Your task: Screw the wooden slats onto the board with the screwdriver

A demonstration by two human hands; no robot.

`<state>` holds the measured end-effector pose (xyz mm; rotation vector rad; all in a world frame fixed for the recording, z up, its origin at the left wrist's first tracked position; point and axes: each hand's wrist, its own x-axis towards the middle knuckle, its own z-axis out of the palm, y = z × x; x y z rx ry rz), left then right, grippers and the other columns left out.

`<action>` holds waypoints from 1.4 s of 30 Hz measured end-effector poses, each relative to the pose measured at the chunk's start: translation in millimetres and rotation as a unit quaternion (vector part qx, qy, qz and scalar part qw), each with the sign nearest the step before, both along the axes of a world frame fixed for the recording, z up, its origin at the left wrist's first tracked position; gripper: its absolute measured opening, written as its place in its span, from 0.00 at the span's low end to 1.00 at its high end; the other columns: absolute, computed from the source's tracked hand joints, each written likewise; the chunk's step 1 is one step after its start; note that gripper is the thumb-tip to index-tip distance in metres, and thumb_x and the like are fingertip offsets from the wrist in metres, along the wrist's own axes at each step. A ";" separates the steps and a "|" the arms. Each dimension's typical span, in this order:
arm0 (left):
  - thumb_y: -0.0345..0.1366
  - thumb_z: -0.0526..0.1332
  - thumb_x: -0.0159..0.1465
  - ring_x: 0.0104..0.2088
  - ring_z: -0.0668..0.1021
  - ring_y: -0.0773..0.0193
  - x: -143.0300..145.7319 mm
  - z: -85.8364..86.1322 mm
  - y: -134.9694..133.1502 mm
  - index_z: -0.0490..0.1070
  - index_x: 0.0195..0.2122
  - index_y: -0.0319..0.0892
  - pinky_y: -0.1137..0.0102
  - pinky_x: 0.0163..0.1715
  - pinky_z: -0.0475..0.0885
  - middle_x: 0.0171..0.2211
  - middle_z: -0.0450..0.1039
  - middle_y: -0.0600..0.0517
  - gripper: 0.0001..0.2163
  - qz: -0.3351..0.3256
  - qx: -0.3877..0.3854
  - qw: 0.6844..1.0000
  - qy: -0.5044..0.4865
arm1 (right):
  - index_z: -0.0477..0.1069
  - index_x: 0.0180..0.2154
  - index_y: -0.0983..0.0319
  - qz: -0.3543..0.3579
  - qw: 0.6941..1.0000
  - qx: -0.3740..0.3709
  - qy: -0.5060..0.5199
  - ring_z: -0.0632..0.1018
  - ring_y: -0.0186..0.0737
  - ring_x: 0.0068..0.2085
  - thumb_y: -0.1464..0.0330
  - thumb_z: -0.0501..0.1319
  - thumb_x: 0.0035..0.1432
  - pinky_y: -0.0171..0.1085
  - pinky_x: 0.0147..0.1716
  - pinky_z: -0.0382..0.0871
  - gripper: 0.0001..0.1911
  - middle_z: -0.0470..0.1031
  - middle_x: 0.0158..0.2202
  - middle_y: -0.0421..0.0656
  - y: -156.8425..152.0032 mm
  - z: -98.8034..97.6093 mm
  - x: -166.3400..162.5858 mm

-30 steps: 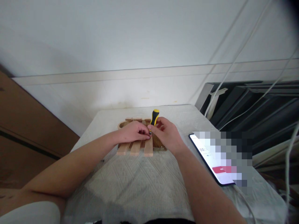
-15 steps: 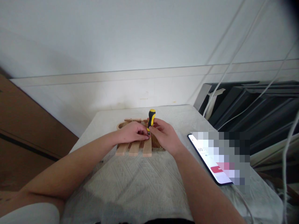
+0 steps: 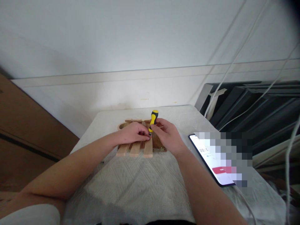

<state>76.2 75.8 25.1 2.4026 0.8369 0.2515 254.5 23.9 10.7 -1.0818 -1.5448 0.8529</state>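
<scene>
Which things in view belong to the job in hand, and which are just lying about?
In use:
yellow-and-black screwdriver, in the right hand
slatted wooden piece, under the left hand

Apparently just lying about:
lit smartphone, on the tablecloth
dark panels, far right

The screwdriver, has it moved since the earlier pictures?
Yes: the screwdriver has turned, more of its yellow facing the camera, still standing over the same wooden slat; turning direction unclear.

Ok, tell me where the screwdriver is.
In the head view, just right of centre: the black-and-yellow screwdriver is in the right hand, its lower end beside the left hand, over the rightmost light wooden slat.
</scene>
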 end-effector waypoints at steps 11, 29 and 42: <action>0.36 0.60 0.60 0.23 0.69 0.71 1.2 4.3 -2.7 0.74 0.28 0.37 0.76 0.26 0.61 0.23 0.70 0.55 0.09 -0.008 -0.021 1.000 -0.006 | 0.71 0.32 0.60 -0.001 0.995 0.045 -0.088 0.72 0.38 0.33 0.61 0.59 0.56 0.38 0.35 0.64 0.09 0.72 0.29 0.40 1.5 -2.8 0.5; 0.34 0.60 0.59 0.21 0.66 0.72 0.5 1.1 0.2 0.72 0.24 0.36 0.76 0.24 0.58 0.20 0.66 0.56 0.09 0.008 0.003 1.000 0.021 | 0.73 0.44 0.59 0.015 0.998 0.015 -0.060 0.76 0.41 0.37 0.64 0.59 0.57 0.42 0.40 0.68 0.13 0.77 0.37 0.44 0.8 -6.2 -0.7; 0.35 0.59 0.61 0.24 0.68 0.70 -1.3 -1.6 2.1 0.74 0.27 0.36 0.75 0.26 0.60 0.21 0.68 0.54 0.09 -0.013 0.012 1.000 0.014 | 0.67 0.37 0.60 0.002 0.999 -0.008 -0.038 0.71 0.36 0.31 0.62 0.64 0.51 0.37 0.31 0.65 0.12 0.72 0.32 0.40 -1.7 -0.9 -4.5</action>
